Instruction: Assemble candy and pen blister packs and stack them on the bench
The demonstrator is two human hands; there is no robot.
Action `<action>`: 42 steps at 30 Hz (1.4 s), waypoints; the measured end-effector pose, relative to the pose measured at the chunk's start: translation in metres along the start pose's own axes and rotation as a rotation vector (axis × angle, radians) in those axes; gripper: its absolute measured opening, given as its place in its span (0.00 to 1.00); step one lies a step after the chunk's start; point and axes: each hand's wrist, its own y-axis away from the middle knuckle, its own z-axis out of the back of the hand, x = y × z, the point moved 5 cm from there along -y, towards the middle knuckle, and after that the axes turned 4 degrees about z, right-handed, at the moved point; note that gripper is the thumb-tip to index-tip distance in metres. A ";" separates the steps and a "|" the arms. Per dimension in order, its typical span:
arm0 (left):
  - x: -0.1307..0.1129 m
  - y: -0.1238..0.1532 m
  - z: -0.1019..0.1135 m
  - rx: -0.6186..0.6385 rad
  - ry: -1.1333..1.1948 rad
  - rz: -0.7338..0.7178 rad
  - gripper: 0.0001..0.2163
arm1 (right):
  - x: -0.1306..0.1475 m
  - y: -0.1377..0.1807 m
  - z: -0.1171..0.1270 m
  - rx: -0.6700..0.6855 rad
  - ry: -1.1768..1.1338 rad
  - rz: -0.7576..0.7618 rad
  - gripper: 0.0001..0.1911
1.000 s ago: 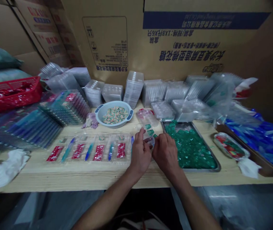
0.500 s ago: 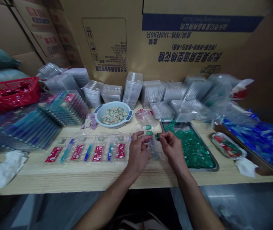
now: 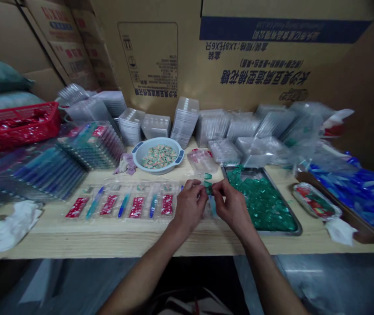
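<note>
My right hand (image 3: 233, 204) pinches a small shiny green plastic piece (image 3: 209, 190) between thumb and fingertips. My left hand (image 3: 189, 206), fingers curled, meets the same piece from the other side. Just beyond the fingertips lies another green piece (image 3: 208, 176) over a clear plastic tray, which my hands partly hide. To the left, a row of clear trays holds red patterned packets (image 3: 136, 207) and blue pens (image 3: 153, 205). Close to my right hand is a metal tray (image 3: 296, 224) heaped with loose green pieces (image 3: 262, 203).
A light blue bowl (image 3: 137, 158) of small printed pieces stands behind the row. Stacks of clear trays (image 3: 185, 122) line the big carton (image 3: 160, 57). At left are filled trays (image 3: 49, 173) and a red basket (image 3: 54, 124); at right, a box of blue pieces (image 3: 360, 192).
My right hand has moved left with the green piece, bringing it to my left hand's fingertips. The left fingers have drawn in around it. The view has shifted slightly.
</note>
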 end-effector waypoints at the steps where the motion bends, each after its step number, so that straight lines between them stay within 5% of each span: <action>1: 0.001 -0.001 0.002 -0.014 0.026 -0.001 0.07 | -0.002 -0.001 0.000 0.008 -0.056 -0.029 0.05; 8: 0.005 -0.003 0.011 -0.075 0.128 0.002 0.07 | -0.011 -0.005 -0.007 0.051 -0.723 -0.373 0.20; 13: -0.003 0.004 0.011 -0.115 0.056 -0.094 0.09 | -0.015 -0.006 -0.014 0.070 -0.791 -0.576 0.29; 26: -0.002 0.001 0.009 -0.126 0.125 -0.056 0.07 | -0.004 -0.010 -0.015 0.142 -0.707 -0.399 0.24; 37: 0.008 -0.003 0.003 0.021 0.537 0.266 0.13 | -0.033 -0.009 0.005 0.020 -0.418 -0.301 0.17; 42: 0.007 -0.001 0.002 0.016 0.566 0.282 0.15 | -0.040 -0.006 0.002 0.006 -0.201 -0.241 0.14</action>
